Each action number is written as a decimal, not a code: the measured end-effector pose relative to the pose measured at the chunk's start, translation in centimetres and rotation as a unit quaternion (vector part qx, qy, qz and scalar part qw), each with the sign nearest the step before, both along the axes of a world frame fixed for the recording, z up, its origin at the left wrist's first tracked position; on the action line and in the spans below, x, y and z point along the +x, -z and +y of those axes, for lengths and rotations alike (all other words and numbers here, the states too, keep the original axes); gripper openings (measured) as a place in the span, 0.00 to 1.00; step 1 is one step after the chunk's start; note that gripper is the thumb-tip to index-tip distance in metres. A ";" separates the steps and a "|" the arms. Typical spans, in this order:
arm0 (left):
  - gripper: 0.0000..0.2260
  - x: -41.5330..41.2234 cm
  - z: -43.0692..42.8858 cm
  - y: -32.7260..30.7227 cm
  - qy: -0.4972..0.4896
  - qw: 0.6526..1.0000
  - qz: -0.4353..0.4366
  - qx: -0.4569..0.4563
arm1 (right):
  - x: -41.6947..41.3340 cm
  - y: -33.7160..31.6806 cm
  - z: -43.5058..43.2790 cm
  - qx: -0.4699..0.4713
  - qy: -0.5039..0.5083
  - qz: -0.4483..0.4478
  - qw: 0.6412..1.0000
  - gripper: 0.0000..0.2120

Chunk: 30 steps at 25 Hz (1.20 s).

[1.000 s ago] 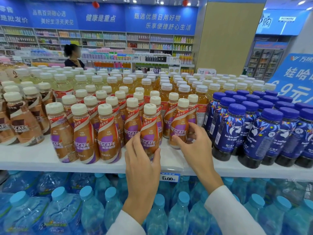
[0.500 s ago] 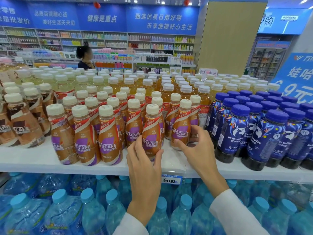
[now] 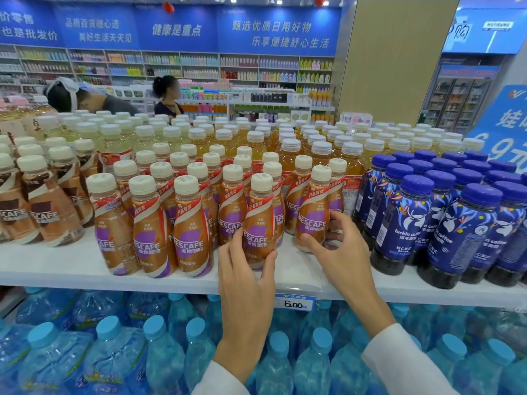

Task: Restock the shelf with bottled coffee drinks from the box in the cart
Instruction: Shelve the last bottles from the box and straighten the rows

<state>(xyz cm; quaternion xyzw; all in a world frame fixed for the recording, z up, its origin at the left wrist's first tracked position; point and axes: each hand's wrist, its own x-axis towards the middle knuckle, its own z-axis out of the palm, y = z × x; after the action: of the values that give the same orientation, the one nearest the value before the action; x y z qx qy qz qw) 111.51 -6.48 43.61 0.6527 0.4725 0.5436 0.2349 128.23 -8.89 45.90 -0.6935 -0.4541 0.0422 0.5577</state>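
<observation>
Head view: left hand [image 3: 245,276] grips front NESCAFE bottle [image 3: 259,223]; right hand [image 3: 340,253] fingers [image 3: 342,223] apparently hold neighbouring bottle [image 3: 311,215].

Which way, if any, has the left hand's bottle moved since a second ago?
No. The Nescafe bottle in the left hand stands just up and left of the 6.00 price tag, near the front edge of the shelf, as before.

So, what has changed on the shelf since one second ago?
Behind the shelf, a person walked to the right and a second person, bent over, came into view. The rest stayed: the left hand holds the front coffee bottle, the right hand the bottle beside it, both standing on the shelf.
</observation>
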 end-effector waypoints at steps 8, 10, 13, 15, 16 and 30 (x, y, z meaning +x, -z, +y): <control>0.31 -0.3 0.3 -0.4 0.005 1.000 0.001 -0.005 | -0.2 -0.1 -0.1 0.008 -0.001 0.001 1.000 0.31; 0.31 -0.4 0.5 -0.3 0.016 1.000 -0.002 -0.002 | -0.3 -0.1 -0.1 0.014 -0.006 0.006 1.000 0.31; 0.31 0.1 0.2 -0.6 0.051 0.999 0.001 -0.006 | -0.4 -0.1 -0.2 0.017 -0.009 0.008 1.000 0.30; 0.30 0.5 -0.2 -0.6 0.052 0.999 0.000 -0.008 | -0.3 -0.2 -0.3 0.018 -0.014 0.013 1.000 0.30; 0.30 0.7 -0.3 -0.5 0.049 0.999 -0.002 -0.009 | -0.3 -0.2 -0.4 0.017 -0.017 0.016 1.000 0.30; 0.31 0.9 0.1 -0.2 0.033 0.999 0.018 -0.006 | -0.2 -0.2 -0.3 0.007 -0.007 0.018 1.000 0.30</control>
<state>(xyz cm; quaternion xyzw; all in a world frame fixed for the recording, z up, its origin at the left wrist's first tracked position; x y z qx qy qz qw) 112.45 -6.33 43.81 0.6764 0.4581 0.5208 0.2478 128.00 -9.23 46.12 -0.6853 -0.4489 0.0552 0.5708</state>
